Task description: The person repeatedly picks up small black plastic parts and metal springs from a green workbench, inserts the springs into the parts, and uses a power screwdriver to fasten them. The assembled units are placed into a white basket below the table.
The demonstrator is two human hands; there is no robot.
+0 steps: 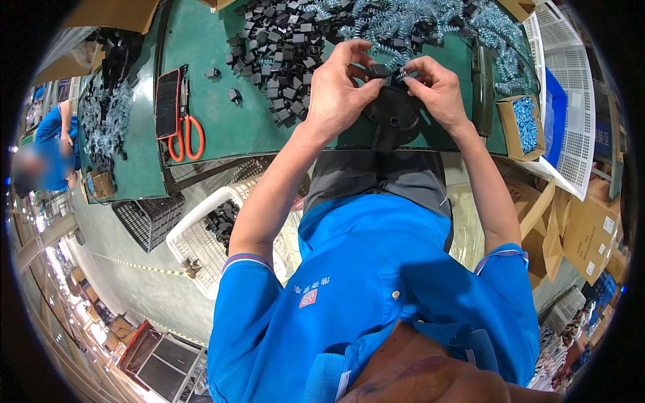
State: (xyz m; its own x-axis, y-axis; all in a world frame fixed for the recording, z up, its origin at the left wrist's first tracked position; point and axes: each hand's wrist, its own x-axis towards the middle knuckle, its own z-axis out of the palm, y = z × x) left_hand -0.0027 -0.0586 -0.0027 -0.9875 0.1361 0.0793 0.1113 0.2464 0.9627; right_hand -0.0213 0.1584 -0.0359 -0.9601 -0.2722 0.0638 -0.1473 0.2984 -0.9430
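Note:
Over the near edge of the green table, my left hand pinches a small black plastic block between thumb and fingers. Close beside it, my right hand is closed on a small metal spring, its end near the block. Whether the two touch is too small to tell. Just below both hands sits a dark rounded fixture, partly in shadow. Beyond my left hand spreads a heap of black plastic blocks. A tangle of bluish coil springs lies past my fingertips.
Orange-handled scissors and a red-edged phone lie on the left. A small carton of blue springs stands right, beside a white perforated crate. A white basket holds black parts below the table. Another person is far left.

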